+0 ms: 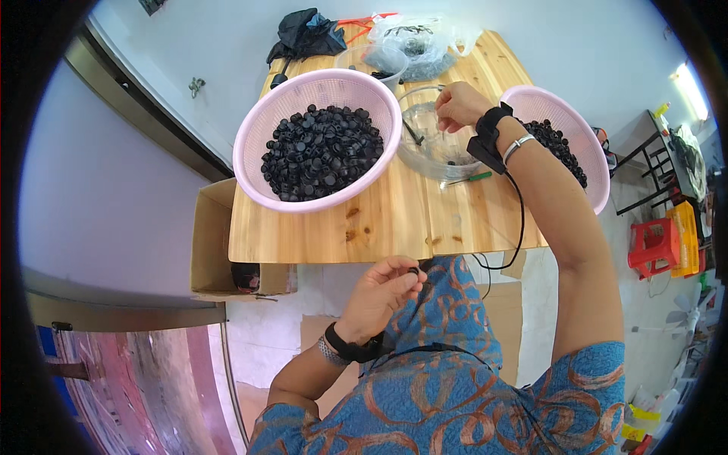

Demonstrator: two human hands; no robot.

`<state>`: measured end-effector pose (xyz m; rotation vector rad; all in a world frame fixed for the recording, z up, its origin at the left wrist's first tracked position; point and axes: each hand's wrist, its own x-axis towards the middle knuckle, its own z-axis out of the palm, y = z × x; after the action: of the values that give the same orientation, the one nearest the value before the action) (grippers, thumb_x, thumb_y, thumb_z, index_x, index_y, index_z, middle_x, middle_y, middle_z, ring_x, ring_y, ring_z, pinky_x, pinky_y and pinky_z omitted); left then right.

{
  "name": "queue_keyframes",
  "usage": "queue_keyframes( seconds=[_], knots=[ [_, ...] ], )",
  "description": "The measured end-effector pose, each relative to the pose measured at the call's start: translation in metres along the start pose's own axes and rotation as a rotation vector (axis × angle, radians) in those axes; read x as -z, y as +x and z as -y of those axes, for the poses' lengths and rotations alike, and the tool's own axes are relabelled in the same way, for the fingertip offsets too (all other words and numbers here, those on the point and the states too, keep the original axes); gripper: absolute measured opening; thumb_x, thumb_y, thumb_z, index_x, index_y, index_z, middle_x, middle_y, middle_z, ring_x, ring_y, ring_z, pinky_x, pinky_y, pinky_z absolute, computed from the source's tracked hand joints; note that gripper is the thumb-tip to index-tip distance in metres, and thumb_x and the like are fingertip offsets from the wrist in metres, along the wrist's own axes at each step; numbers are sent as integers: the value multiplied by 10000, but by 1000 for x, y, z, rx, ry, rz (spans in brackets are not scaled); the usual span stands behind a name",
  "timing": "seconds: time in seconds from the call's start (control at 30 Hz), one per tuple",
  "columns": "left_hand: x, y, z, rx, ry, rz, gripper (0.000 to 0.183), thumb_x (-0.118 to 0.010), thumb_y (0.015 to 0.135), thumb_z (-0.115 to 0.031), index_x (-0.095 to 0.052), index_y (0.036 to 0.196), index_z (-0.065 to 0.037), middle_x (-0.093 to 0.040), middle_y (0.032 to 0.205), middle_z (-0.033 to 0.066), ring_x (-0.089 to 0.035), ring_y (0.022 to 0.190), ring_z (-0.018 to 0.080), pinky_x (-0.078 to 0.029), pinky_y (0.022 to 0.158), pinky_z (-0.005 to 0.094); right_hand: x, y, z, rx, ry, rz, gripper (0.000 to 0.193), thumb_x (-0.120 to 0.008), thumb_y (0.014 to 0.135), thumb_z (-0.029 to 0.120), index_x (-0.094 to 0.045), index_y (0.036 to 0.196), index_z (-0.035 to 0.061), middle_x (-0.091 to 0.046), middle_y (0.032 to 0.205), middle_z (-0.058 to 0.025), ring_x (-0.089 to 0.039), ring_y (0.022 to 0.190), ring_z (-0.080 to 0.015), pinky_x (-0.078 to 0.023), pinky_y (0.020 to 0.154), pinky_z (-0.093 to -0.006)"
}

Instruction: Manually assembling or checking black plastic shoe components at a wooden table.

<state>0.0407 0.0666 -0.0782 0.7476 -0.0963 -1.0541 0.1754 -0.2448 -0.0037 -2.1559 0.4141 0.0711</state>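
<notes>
Just in front of the table's near edge, my left hand (pixel 385 294) pinches a small black cap (pixel 413 271) between thumb and fingers. My right hand (pixel 461 106) reaches over a round clear plastic tub (pixel 440 168), its fingertips pressed together; anything between them is too small to make out. Inside the tub lie a dark, thin piece and some small bits I cannot identify. Left of the tub, a pink mesh basket (pixel 252 144) holds many black caps (pixel 322 152). Another pink basket (pixel 595 163), to the right, contains more small black parts (pixel 557 144), partly hidden behind my right forearm.
A green-handled tool (pixel 479 177) lies on the wooden table (pixel 364 235) beside the tub. Farther back are a clear bowl (pixel 371 59), a plastic bag (pixel 425 49) and a black cloth bundle (pixel 305 34). A black cable (pixel 522 220) hangs from my right wrist. Below left stands a cardboard box (pixel 208 250).
</notes>
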Motion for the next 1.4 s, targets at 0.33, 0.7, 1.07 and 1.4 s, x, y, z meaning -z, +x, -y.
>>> queue_keyframes(
  seconds=[0.33,0.7,1.07,1.4],
  knots=[
    [-26,16,-14,-114,-123,-88,237,-494,886,-41,-509,1117,9,-588,1010,111,-591,848,137,-502,751,229,-13,-102,28,139,431,88,205,-572,827,101,-566,983,-31,-627,859,-77,-624,757,-124,-492,687,-222],
    [-41,15,2,-265,-20,-13,203,-529,870,-45,-529,1068,-2,-606,962,108,-592,830,145,-499,745,239,-75,-212,-15,262,887,151,115,-557,855,67,-562,946,-3,-566,1002,-45,-554,779,-83,-448,699,-210],
    [-62,10,17,-394,264,-29,207,-583,818,1,-536,1020,4,-608,898,85,-590,790,139,-497,727,258,-78,-246,-22,381,954,98,68,-555,850,25,-550,911,-3,-527,963,-25,-521,771,-75,-428,658,-207],
    [-73,9,24,-403,265,-16,204,-606,807,11,-547,1003,8,-606,908,68,-595,817,112,-497,722,218,-86,-259,-31,675,492,-287,129,-537,827,-28,-558,951,-2,-536,942,-65,-536,758,-109,-448,653,-217]
  ],
)
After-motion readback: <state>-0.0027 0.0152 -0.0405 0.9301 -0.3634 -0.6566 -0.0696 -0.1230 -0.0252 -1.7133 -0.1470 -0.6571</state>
